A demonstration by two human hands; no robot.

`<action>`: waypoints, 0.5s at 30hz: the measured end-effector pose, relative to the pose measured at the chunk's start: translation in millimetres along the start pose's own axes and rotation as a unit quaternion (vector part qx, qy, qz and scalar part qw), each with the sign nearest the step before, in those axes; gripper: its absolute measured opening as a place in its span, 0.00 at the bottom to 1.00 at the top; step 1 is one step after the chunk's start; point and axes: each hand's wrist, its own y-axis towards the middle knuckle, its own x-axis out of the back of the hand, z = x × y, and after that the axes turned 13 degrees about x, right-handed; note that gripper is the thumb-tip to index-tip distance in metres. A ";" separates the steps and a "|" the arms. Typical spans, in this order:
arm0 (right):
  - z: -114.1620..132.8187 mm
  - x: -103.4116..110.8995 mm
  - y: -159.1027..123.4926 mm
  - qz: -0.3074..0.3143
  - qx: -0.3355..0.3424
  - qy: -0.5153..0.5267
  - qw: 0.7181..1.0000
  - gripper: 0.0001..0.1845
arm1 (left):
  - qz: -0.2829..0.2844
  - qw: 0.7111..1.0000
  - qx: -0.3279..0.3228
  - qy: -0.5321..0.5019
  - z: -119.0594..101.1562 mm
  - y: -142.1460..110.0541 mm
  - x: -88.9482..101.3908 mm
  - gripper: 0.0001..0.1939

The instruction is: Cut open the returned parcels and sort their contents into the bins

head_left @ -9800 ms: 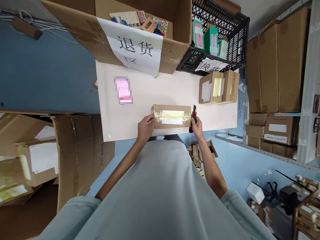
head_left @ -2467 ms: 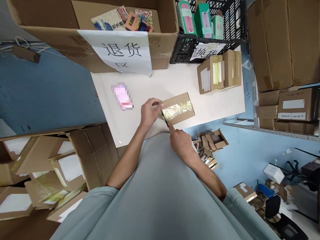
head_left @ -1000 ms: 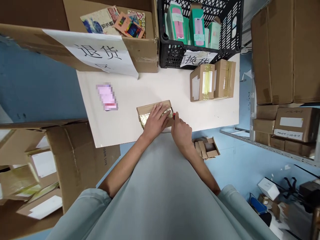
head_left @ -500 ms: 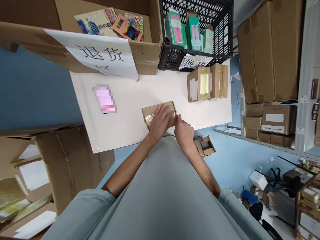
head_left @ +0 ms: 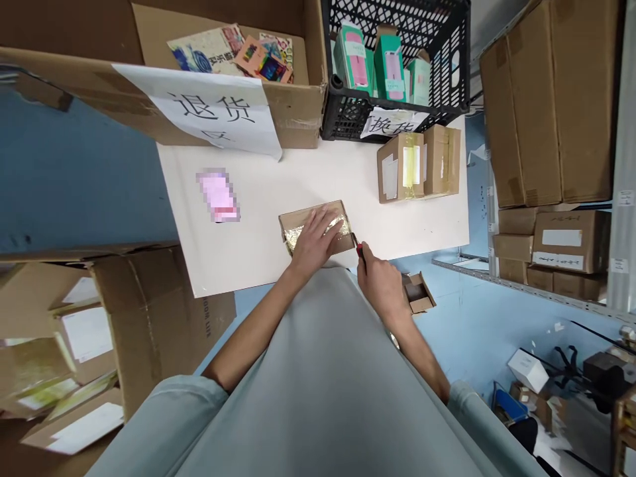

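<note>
A small cardboard box point(head_left: 318, 207) with shiny tape across its top lies near the front edge of the white table. My left hand point(head_left: 314, 242) rests flat over the box, fingers stretched out. In the closed fingers of my right hand point(head_left: 381, 281) is a red and black utility knife point(head_left: 359, 250). Its blade points at the right end of the box; whether it touches the cardboard I cannot tell.
A large open carton point(head_left: 295, 126) and a black crate point(head_left: 342, 119) with green packages stand at the back. Two taped boxes point(head_left: 441, 162) sit at the right, and a blurred pink item point(head_left: 218, 195) at the left. Beyond the front edge is a small open box point(head_left: 420, 295).
My right hand has pulled back right and down from the box's end, so more of the utility knife shows. My left hand stays on the box. The view has shifted slightly.
</note>
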 end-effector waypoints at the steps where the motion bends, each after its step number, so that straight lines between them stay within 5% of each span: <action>1: -7.6 -1.0 -0.8 -0.013 0.003 0.013 1.000 0.30 | 0.001 1.000 -0.003 0.002 1.1 -1.3 3.2 0.19; 4: -39.6 -17.8 19.4 -0.085 0.010 0.080 0.993 0.30 | 0.001 1.000 -0.009 0.008 6.6 -9.1 16.4 0.19; 9: -88.2 -78.8 111.4 -0.111 0.082 0.326 0.935 0.20 | -0.027 0.999 0.021 0.031 22.6 -40.2 50.7 0.20; 15: -81.9 -133.7 188.7 -0.106 0.079 0.489 0.862 0.18 | -0.148 0.983 0.073 0.085 27.9 -88.8 87.8 0.19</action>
